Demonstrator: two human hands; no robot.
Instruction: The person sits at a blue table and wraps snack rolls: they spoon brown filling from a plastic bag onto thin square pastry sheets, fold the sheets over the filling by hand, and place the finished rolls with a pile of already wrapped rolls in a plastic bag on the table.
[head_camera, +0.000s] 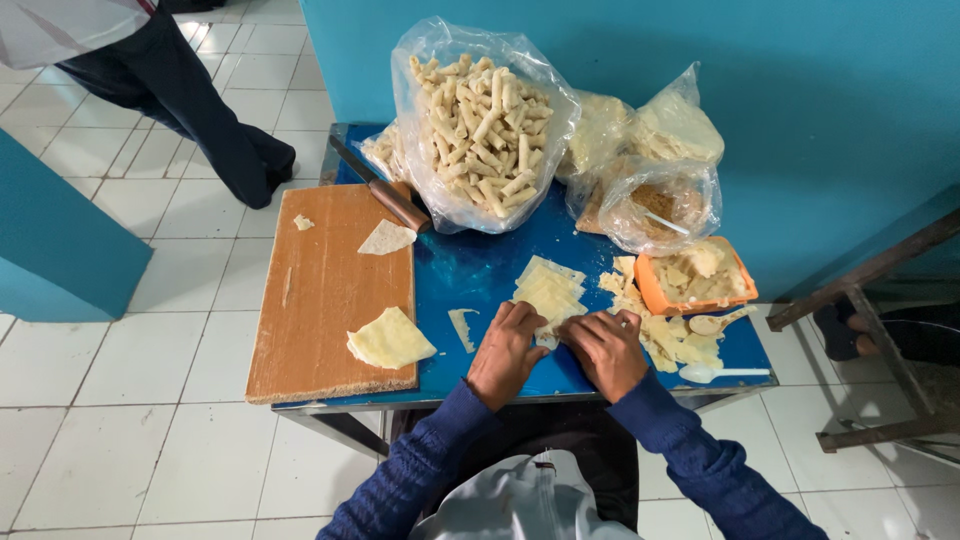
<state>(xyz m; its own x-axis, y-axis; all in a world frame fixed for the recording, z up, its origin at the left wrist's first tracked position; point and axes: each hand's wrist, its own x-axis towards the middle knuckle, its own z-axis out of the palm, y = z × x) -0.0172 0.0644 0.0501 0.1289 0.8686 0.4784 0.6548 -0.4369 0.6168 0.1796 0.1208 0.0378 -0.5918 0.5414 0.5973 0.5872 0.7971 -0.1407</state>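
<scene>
Seeing both my hands, left (507, 350) and right (603, 349), fingers curled together, pressing a wrapper (547, 338) on the blue table (470, 270), beside the sheet stack (548, 287).

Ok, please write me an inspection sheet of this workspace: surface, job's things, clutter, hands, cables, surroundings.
Surface: small blue table, with a wooden cutting board on its left part.
Job's things: left hand and right hand both press on a pale dough sheet; stack of square wrappers just behind.
Clutter: clear bag of rolled sticks, two more bags, orange tray, knife, white spoon, dough pieces on the board.
Hands: both fingers bent, palms down, close together.
Cables: nothing seen.
Surroundings: white tiled floor, teal wall, another person's legs at upper left.
</scene>
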